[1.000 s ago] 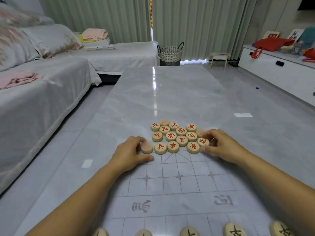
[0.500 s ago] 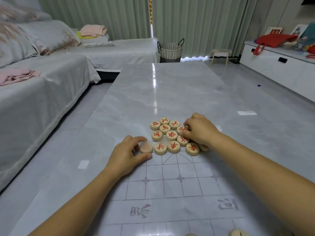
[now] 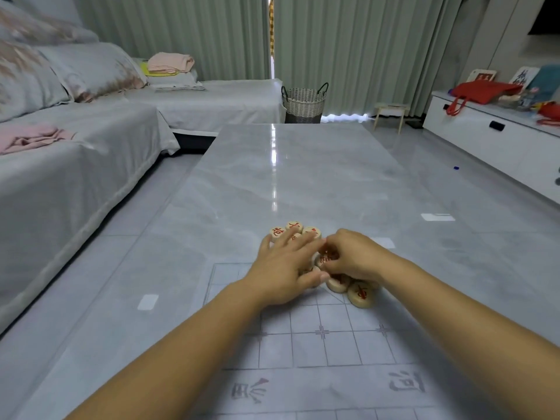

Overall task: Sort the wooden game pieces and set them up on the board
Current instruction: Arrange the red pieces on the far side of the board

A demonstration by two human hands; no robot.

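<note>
The wooden xiangqi pieces sit bunched at frame centre, on the far edge of the printed board, which lies on the grey marble desk. The left hand lies flat on the bunch's left side, grip spread, fingers straight. The right hand touches it, grip curled round pieces in the middle. A wicker basket stands beyond the desk, upper centre.

The left hand and right hand cover most of the wooden pieces, so their count and red marks beneath cannot be read. Whether the right hand's curled fingers pinch one is unclear. The board runs off the picture's bottom edge
</note>
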